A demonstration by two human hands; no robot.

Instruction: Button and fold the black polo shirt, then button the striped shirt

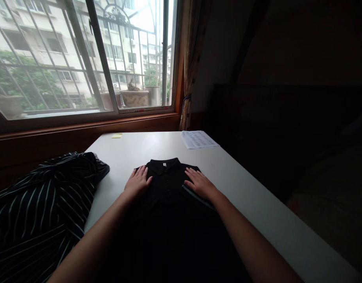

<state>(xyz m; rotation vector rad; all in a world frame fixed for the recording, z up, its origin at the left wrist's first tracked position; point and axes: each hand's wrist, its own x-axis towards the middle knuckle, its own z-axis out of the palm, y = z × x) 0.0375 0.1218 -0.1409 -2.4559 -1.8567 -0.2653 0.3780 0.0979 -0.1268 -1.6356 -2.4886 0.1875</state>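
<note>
A black polo shirt (167, 196) lies front up on the white table, its collar (165, 165) pointing away from me and a small white label showing inside the neck. My left hand (137, 181) rests flat on the shirt's left shoulder, fingers stretched out. On the opposite shoulder lies my right hand (199, 182), also flat and open. Beside it runs a sleeve edge with a pale stripe (195, 193), folded in over the body. The lower part of the shirt fades into shadow, so its hem cannot be made out.
Striped dark clothing (48, 196) is heaped at the table's left edge. Printed sheets (200, 139) lie at the far right corner of the white table (242, 184), and a yellow sticky note (116, 135) at the far left. Behind stand a barred window and a curtain (188, 78).
</note>
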